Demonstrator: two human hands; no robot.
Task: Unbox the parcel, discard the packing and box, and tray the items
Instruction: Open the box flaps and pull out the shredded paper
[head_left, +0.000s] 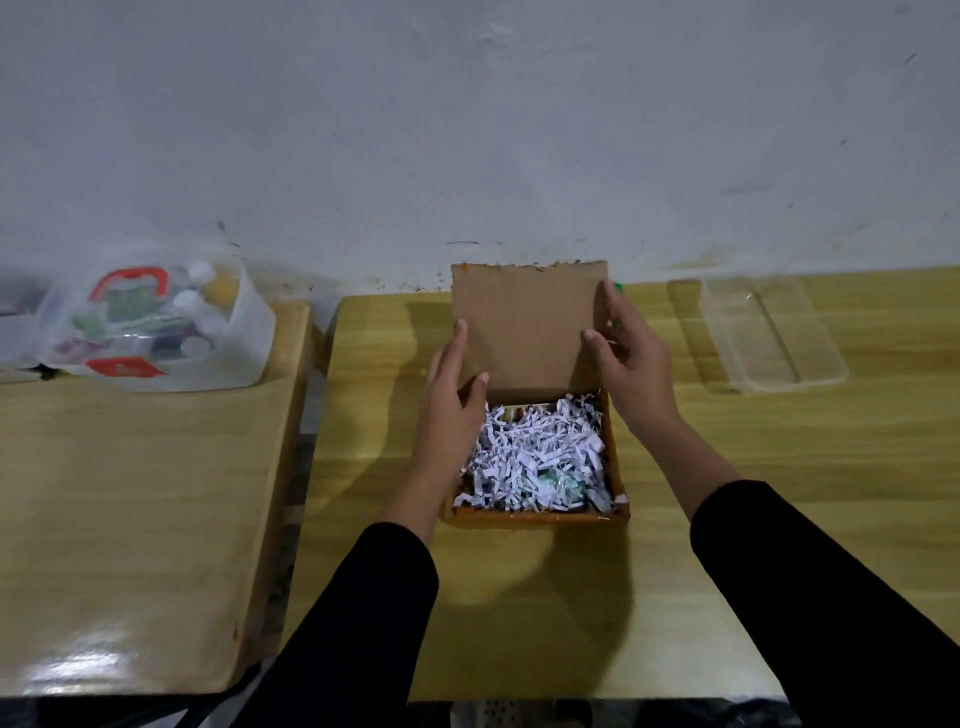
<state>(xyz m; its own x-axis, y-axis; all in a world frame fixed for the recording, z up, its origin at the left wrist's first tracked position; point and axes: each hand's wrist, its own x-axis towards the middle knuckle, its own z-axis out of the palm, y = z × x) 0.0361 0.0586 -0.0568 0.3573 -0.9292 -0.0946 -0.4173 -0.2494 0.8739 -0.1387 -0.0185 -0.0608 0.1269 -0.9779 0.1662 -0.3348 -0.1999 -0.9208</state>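
— Wooden table, nearest: where's the box?

— The box sits mid-table, shredded paper filling it just below both palms.

— Fingers?

— Left hand and right hand pinch the upright lid by its side edges.

— Tray?

— The clear tray lies far right, so I'd judge the right hand nearer it.

Nothing readable is showing up anywhere here. The red patches on the plastic bag are looking like labels, but they're coming out way too blurry to read.
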